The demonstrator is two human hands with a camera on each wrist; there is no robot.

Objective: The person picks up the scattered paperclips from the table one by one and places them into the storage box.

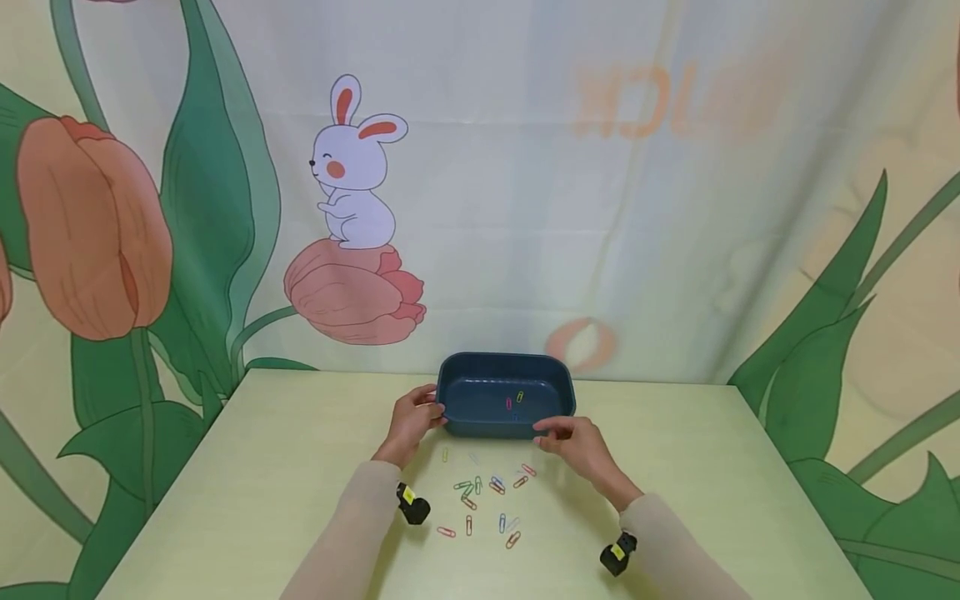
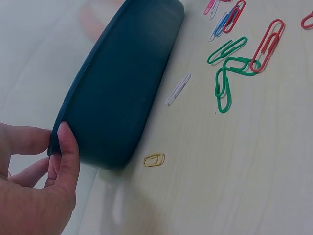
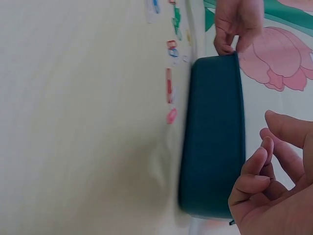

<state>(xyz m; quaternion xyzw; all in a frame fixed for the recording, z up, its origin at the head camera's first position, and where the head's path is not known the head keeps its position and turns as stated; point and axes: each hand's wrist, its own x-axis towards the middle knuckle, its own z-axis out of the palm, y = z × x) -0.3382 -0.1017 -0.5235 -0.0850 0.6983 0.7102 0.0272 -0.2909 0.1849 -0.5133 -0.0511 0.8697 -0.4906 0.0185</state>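
L hand (image 1: 408,427) pinches bin (image 1: 487,430) rim nr back edge of desk (image 1: 300,475); R hand (image 1: 583,447) by bin's R corner, can't tell if gripping; clips (image 1: 469,525) in bin & in front

by the table's (image 1: 285,467) far edge, one bin (image 1: 487,430), three paper clips (image 1: 520,397) inside; outside, five red clips (image 1: 469,525), three green clips (image 1: 478,485), two pink clips (image 1: 446,532), others unclear.

Bright head view, soft shadows on table (image 1: 712,475), dimmer wrist views, right partly blurred
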